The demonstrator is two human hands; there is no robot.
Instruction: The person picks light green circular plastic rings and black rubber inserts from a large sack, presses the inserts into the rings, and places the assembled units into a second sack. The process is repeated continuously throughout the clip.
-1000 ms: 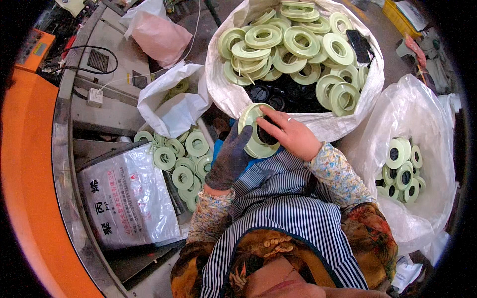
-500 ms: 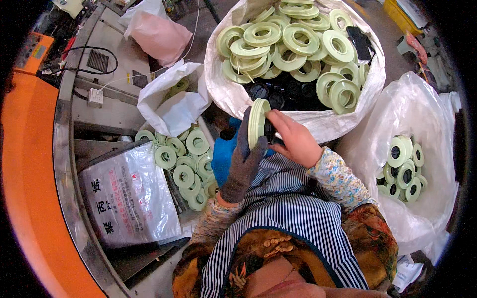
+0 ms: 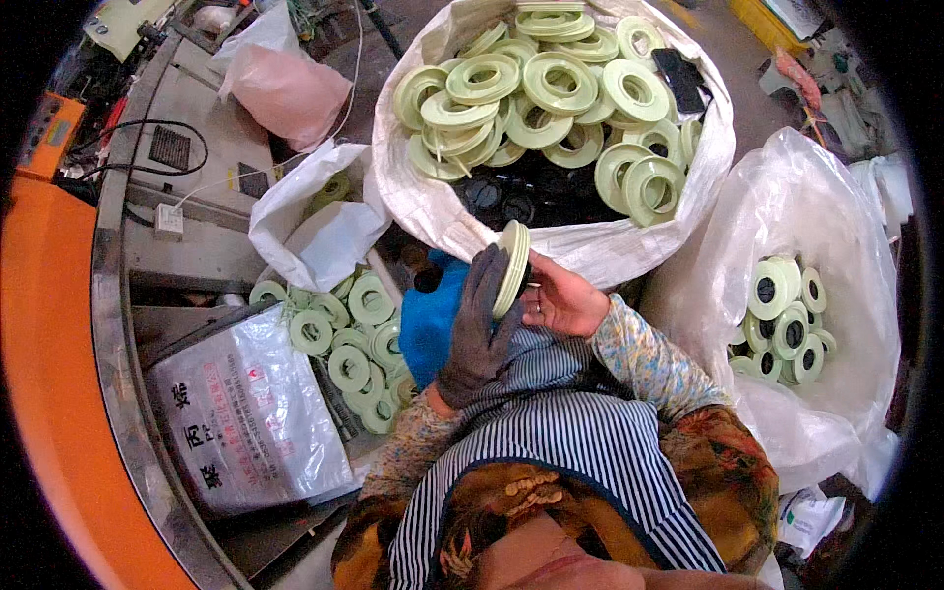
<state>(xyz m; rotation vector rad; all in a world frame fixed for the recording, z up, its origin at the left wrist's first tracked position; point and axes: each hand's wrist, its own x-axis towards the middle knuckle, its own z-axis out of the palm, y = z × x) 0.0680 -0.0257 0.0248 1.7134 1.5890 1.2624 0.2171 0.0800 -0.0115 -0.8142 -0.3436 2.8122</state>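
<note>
A pale green flanged plastic ring [image 3: 512, 267] stands on edge, slightly tilted, in front of my apron. My left hand [image 3: 477, 334], in a dark grey glove, grips its left side, the fingers pointing up along the flat face. My bare right hand [image 3: 572, 301] is closed at the ring's right side, its fingers curled around a black plastic part [image 3: 525, 279] there. Most of that black part is hidden by the ring and the fingers. Just beyond my hands, a large white woven sack [image 3: 423, 202] holds many similar green rings [image 3: 560, 84] above black round parts [image 3: 518, 205].
A clear plastic bag [image 3: 836, 226] at right holds green rings with black centres [image 3: 790, 329]. Left of me, more green rings [image 3: 349, 367] lie beside a printed silvery sack [image 3: 261, 403]. A phone [image 3: 678, 79] rests in the woven sack. An orange machine [image 3: 59, 374] borders the far left.
My right hand has moved from the ring's upper edge down to its right side, fingers now curled. The ring leans slightly more to the right. The whole view has shifted a little.
</note>
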